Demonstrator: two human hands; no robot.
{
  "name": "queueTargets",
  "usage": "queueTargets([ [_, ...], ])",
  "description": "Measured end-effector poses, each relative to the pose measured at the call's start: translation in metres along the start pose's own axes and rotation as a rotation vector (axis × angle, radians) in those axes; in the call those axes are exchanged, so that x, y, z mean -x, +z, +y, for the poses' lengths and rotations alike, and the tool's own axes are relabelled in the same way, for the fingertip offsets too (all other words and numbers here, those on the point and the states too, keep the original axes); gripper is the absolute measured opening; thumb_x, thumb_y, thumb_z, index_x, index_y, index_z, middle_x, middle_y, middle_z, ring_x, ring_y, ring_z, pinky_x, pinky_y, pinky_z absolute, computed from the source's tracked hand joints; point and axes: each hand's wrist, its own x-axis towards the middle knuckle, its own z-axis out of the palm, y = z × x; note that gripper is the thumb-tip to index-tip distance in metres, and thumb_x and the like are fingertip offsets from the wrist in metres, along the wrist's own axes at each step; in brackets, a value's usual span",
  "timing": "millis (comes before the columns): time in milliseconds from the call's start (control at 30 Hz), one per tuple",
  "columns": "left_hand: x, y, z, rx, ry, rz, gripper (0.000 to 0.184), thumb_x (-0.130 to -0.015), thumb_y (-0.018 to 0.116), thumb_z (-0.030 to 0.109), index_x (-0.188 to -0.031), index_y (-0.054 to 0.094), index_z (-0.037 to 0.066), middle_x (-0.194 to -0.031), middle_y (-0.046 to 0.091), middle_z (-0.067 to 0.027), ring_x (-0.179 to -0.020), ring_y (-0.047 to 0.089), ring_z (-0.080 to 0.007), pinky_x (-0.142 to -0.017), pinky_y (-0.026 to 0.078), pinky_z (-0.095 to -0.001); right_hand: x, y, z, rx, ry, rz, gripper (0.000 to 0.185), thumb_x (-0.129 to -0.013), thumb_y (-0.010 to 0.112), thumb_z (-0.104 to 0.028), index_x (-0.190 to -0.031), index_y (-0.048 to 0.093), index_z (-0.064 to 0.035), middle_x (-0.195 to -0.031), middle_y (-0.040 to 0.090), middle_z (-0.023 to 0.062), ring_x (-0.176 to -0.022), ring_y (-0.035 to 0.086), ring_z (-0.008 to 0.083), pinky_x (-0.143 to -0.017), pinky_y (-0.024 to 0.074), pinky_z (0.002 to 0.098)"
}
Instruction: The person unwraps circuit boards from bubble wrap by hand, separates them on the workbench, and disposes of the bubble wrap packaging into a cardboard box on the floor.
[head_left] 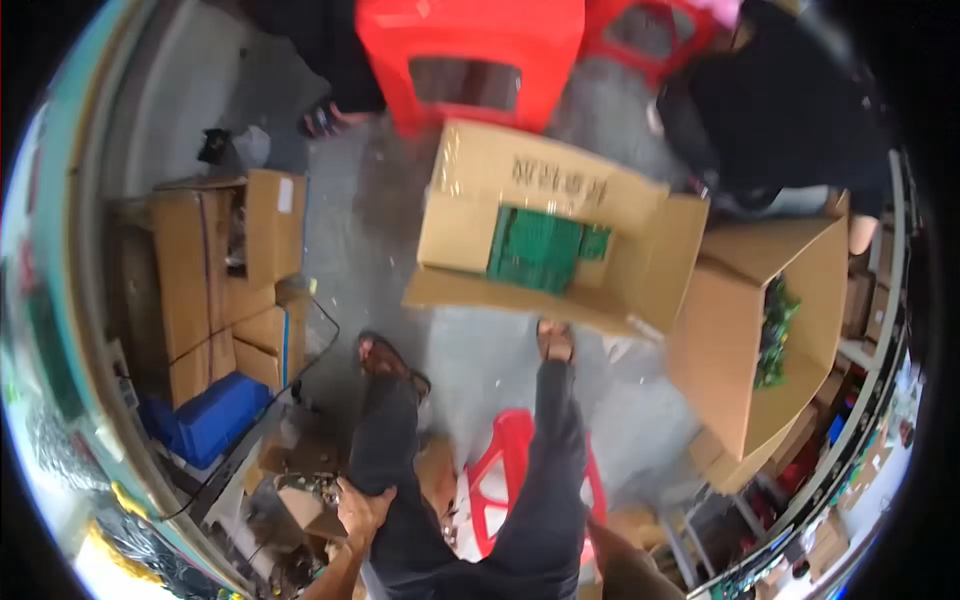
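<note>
My left hand rests against the side of my left leg, its fingers apart and nothing held. My right hand is low beside my right thigh, above a red stool; its fingers are hidden by the leg and blur. Neither hand touches a box. In front of my feet stands an open cardboard box with flaps spread and green objects inside. Right of it, a second open cardboard box holds dark green, shiny items.
A large red stool stands ahead, with another red stool behind. Dark-clothed people are at the upper left and upper right. Cardboard boxes, a blue bin and a cable lie left. Shelving lines the right.
</note>
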Motion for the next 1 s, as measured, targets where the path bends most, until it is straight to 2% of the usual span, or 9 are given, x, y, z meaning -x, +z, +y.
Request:
queueTargets([
  [33,-0.001,0.007,0.000,0.036,0.042,0.090,0.088,-0.056,0.083,0.042,-0.115,0.039,-0.007,-0.117,0.051,-0.0292,-0.110,0.051,-0.0434,-0.093,0.044,-0.0452,-0.010,0.011,-0.008,-0.045,0.011,0.008,0.034,-0.087,0.055,-0.035,-0.103,0.064,-0.0060,-0.081,0.067,0.0078,-0.073,0.061,0.0220,-0.070,0.0507,0.0351],
  [333,0.001,-0.016,0.031,0.011,-0.017,-0.011,0.086,-0.057,0.080,0.041,-0.118,0.039,-0.005,-0.116,0.050,-0.0268,-0.106,0.053,-0.0426,-0.090,0.045,-0.0454,-0.006,0.034,-0.074,-0.063,-0.035,0.079,0.034,-0.087,0.054,-0.035,-0.098,0.064,-0.0050,-0.080,0.066,0.0094,-0.073,0.062,0.0231,-0.069,0.0503,0.0362],
  [400,-0.008,-0.009,0.012,0.017,0.057,0.049,0.088,-0.056,0.081,0.043,-0.117,0.039,-0.004,-0.115,0.051,-0.0262,-0.106,0.054,-0.0401,-0.090,0.047,-0.0433,0.001,0.036,-0.110,0.008,-0.089,0.091,0.034,-0.087,0.054,-0.036,-0.097,0.064,-0.0048,-0.080,0.066,0.0098,-0.073,0.062,0.0233,-0.069,0.0503,0.0364],
  [467,-0.015,-0.032,0.014,0.038,0.033,-0.047,0.090,-0.055,0.081,0.045,-0.118,0.039,-0.004,-0.116,0.050,-0.0257,-0.107,0.054,-0.0387,-0.090,0.047,-0.0425,0.003,0.042,-0.159,0.104,-0.156,0.099,0.034,-0.087,0.053,-0.036,-0.095,0.064,-0.0045,-0.079,0.066,0.0102,-0.072,0.062,0.0236,-0.069,0.0502,0.0367],
  [567,-0.036,-0.042,0.006,0.030,0.040,-0.045,0.086,-0.057,0.079,0.050,-0.114,0.041,-0.001,-0.113,0.050,-0.0209,-0.106,0.054,-0.0387,-0.091,0.045,-0.0456,0.000,0.064,-0.240,0.264,-0.272,0.123,0.034,-0.087,0.053,-0.036,-0.094,0.064,-0.0042,-0.079,0.066,0.0107,-0.072,0.062,0.0239,-0.068,0.0501,0.0370],
  [667,-0.052,-0.056,-0.008,0.121,0.073,-0.027,0.081,-0.060,0.077,0.045,-0.116,0.042,-0.002,-0.111,0.051,-0.0238,-0.103,0.054,-0.0406,-0.090,0.045,-0.0464,0.004,0.101,-0.322,0.415,-0.386,0.129,0.034,-0.087,0.053,-0.036,-0.092,0.064,-0.0039,-0.079,0.066,0.0113,-0.072,0.062,0.0243,-0.068,0.0500,0.0374],
  [700,-0.057,-0.057,-0.010,0.151,0.048,0.000,0.068,-0.064,0.074,0.040,-0.112,0.048,0.000,-0.106,0.056,-0.0195,-0.103,0.056,-0.0364,-0.087,0.047,-0.0471,0.005,0.115,-0.348,0.454,-0.425,0.126,0.035,-0.087,0.053,-0.036,-0.091,0.064,-0.0038,-0.078,0.066,0.0114,-0.072,0.062,0.0244,-0.068,0.0499,0.0375],
  [767,-0.064,-0.058,-0.018,0.237,0.178,0.004,0.073,-0.063,0.074,0.046,-0.117,0.047,0.004,-0.113,0.052,-0.0213,-0.099,0.055,-0.0393,-0.085,0.046,-0.0478,0.007,0.141,-0.392,0.524,-0.491,0.122,0.035,-0.088,0.053,-0.036,-0.090,0.064,-0.0035,-0.078,0.066,0.0118,-0.072,0.062,0.0247,-0.067,0.0498,0.0377],
  [1000,-0.090,-0.086,-0.031,0.320,0.121,-0.050,0.067,-0.066,0.072,0.044,-0.115,0.050,0.005,-0.111,0.054,-0.0190,-0.098,0.056,-0.0377,-0.084,0.046,-0.0475,-0.007,0.203,-0.491,0.652,-0.568,0.076,0.036,-0.088,0.052,-0.037,-0.086,0.065,-0.0028,-0.077,0.066,0.0131,-0.071,0.063,0.0255,-0.066,0.0496,0.0386],
])
